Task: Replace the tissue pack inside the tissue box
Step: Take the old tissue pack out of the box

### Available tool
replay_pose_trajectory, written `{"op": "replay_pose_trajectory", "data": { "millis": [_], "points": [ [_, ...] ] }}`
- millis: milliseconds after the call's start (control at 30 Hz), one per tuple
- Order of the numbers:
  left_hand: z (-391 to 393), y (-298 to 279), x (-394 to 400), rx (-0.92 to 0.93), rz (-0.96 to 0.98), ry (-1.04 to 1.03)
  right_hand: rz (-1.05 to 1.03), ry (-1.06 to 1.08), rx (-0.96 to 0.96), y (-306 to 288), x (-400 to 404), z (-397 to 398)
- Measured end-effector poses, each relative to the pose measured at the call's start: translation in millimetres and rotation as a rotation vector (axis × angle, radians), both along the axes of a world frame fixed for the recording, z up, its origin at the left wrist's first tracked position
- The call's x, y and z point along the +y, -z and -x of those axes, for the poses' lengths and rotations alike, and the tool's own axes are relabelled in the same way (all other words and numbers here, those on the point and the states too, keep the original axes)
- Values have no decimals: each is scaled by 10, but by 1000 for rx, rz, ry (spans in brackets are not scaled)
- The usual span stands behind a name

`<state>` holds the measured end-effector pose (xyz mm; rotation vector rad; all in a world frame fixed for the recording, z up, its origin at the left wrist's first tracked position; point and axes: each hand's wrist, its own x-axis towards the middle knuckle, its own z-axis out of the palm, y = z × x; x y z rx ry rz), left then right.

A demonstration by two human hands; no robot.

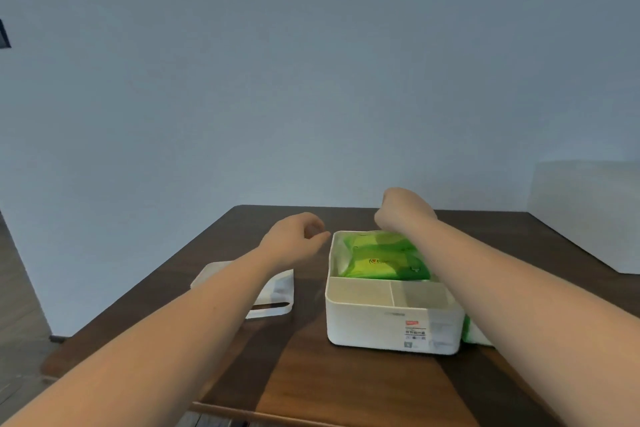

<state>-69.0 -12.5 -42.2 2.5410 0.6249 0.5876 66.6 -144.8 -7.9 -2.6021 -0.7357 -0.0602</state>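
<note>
The white tissue box (377, 326) stands open on the table, right of centre. A green tissue pack (381, 258) lies tilted in its rear compartment, and the two front compartments hold nothing. My right hand (403, 211) is curled over the pack's far edge and grips it there; its fingertips are hidden. My left hand (294, 239) hovers just left of the box's far corner, fingers loosely curled with nothing in them. The box's white lid (277, 291) lies flat on the table to the left, partly under my left forearm.
A second green and white pack (476, 334) peeks out at the box's right side, under my right forearm. The dark wooden table (311, 374) ends close behind the box at a pale wall. A white object (588, 215) stands at the far right.
</note>
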Motion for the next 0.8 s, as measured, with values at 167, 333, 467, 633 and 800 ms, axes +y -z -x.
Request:
{"op": "replay_pose_trajectory", "data": {
  "millis": [167,333,467,633,800],
  "points": [
    [-216,48,-151,118,-109,76,66,158,51,167,-473,-269],
    [-321,108,-207,157,-198,119,119,260,185,343,-689,-416],
    [-361,131,-254,150,-203,125,97,264,255,436,-705,-535],
    [-395,59,-252,-35,-181,59,211,266,271,521,-838,-554],
    [-429,-81,-233,-270,-43,-42,341,192,320,462,-936,-495]
  ]
}}
